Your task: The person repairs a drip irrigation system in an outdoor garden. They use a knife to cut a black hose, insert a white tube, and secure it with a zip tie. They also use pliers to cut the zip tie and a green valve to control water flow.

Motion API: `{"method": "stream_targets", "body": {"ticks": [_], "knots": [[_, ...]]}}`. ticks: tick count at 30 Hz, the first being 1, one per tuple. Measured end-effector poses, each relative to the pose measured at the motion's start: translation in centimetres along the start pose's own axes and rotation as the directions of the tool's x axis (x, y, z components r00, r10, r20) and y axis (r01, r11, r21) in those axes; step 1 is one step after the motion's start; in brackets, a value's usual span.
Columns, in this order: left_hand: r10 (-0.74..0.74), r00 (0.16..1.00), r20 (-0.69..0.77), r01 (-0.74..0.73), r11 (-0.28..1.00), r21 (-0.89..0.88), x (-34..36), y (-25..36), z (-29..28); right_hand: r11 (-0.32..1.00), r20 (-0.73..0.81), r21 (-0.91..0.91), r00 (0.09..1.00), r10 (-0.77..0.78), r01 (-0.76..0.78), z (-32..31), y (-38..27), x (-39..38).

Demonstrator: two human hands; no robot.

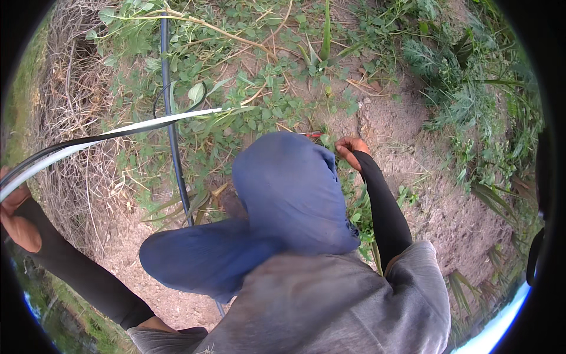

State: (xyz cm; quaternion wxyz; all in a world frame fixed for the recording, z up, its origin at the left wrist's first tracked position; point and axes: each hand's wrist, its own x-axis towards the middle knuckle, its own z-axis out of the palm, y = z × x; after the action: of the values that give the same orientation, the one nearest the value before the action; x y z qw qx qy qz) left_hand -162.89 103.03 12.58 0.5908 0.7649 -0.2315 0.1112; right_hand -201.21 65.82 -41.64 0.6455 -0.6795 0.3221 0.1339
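My left hand (15, 215) is at the far left edge, closed around the end of a long thin black-and-white strip (135, 125), like a blade or flat band. The strip reaches right over the weeds to about the picture's middle. My right hand (351, 150) is stretched forward in a black sleeve, its fingers curled low among green weeds (259, 112) at the edge of bare soil. A small red-tipped thing (313, 134) lies just left of its fingers, partly hidden by my blue-trousered knee (289, 189). Whether the hand grips it or a plant is unclear.
A thin black pipe (171, 124) runs from the top down along the ground and passes under my leg. Dry straw (76, 118) covers the left side. Bare brown soil (407, 135) lies to the right, with taller green plants (471, 100) beyond it.
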Motion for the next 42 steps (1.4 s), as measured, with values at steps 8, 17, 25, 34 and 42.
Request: {"method": "stream_targets", "body": {"ticks": [8, 17, 25, 34, 42], "knots": [[-0.726, 0.584, 0.362, 0.475, 0.668, 0.574, -10.1, -9.2, 5.1, 0.981, -0.315, -0.18, 0.94, -0.129, 0.075, 5.2, -11.2, 0.9], [-0.864, 0.269, 0.425, 0.371, 0.5, 0.783, -16.0, -12.1, 5.0, 0.635, 0.613, -0.147, 0.574, -0.543, 0.758, 12.2, -14.7, 4.4], [-0.83, 0.047, 0.555, 0.138, 0.556, 0.82, -19.4, -15.0, 5.5, 0.308, 0.813, -0.338, 0.441, -0.381, 0.889, 19.7, -11.8, 5.8], [-0.874, -0.325, 0.362, 0.268, 0.282, 0.921, -31.3, -26.6, 11.0, 0.148, 0.786, -0.451, 0.471, -0.4, 0.88, 20.5, -10.2, 6.2], [-0.984, -0.068, 0.163, 0.639, 0.082, 0.765, -35.8, -30.4, 14.1, 0.371, 0.568, -0.646, 0.745, -0.35, 0.667, 18.5, -9.3, 7.2]]}}
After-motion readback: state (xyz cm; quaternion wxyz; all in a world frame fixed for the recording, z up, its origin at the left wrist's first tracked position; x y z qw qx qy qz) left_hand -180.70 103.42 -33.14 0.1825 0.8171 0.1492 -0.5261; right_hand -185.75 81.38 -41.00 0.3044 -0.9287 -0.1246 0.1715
